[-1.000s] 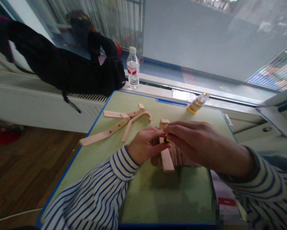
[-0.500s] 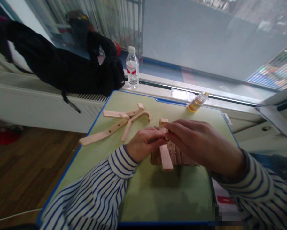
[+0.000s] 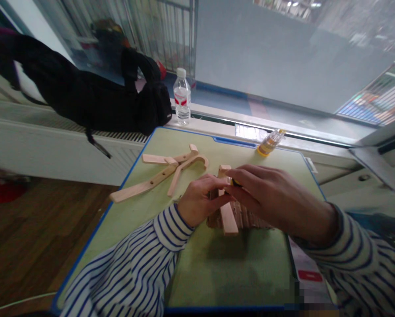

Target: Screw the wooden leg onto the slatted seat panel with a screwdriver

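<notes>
A pale wooden strip [image 3: 229,219] lies across a brown corrugated cardboard block [image 3: 250,216] on the table, and both hands meet above its middle. My left hand [image 3: 200,197] is closed, thumb and fingers pressed together at the strip; what sits between them is hidden. From the other side my right hand [image 3: 279,198] pinches a small black and yellow object [image 3: 236,182], mostly covered by its fingers, so its kind does not show. To the left lie joined wooden pieces [image 3: 154,178] with dark holes and a curved hook-shaped wooden piece [image 3: 197,160].
The light green table [image 3: 191,277] has a blue edge. A glue bottle [image 3: 270,143] rests cap-down near its back right. On the sill behind stand a water bottle [image 3: 182,97] and a black bag [image 3: 108,99]. A white radiator [image 3: 65,149] runs along the left.
My left hand has shifted slightly right and its fingers have moved over the strip. More of the black and yellow object now shows in my right hand. The wooden pieces lie as before.
</notes>
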Motion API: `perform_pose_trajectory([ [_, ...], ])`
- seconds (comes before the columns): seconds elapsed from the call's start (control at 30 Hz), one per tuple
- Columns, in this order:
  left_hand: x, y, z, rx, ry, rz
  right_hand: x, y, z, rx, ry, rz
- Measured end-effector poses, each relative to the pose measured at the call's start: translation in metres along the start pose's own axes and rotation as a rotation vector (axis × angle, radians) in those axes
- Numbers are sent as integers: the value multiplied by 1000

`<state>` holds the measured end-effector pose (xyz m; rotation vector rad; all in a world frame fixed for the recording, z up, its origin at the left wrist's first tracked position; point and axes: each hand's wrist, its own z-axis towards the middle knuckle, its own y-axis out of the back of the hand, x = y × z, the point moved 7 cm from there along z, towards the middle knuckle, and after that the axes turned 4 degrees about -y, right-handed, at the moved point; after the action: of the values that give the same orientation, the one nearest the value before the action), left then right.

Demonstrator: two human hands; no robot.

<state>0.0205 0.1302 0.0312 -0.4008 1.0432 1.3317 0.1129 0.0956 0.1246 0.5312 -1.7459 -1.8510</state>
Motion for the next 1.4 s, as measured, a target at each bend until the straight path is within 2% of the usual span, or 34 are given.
perform_pose_trajectory([
  [0.17,2,2,1,-2,15,11,2,10,-2,24,80,55],
  [0.43,3,1,1,57,37,-41,4,5,1,-14,117,109],
  [0.63,-2,-2,2,168,9,-68,5,2,-1,-24,69,96],
  [0.87,-3,-3,1,218,6,-140,8,-1,2,-53,16,-17],
  [0.97,-1,-3,0,177,26,-90,9,0,2,-78,9,-38],
  [1.13,0,5,-1,-7,43,27,6,-1,1,-101,-15,-1],
  [1.23,-1,4,-1,-5,31,25,2,0,0,-68,-26,75],
  [1.4,1,3,-1,13,39,35,0,9,-2,-59,45,158],
])
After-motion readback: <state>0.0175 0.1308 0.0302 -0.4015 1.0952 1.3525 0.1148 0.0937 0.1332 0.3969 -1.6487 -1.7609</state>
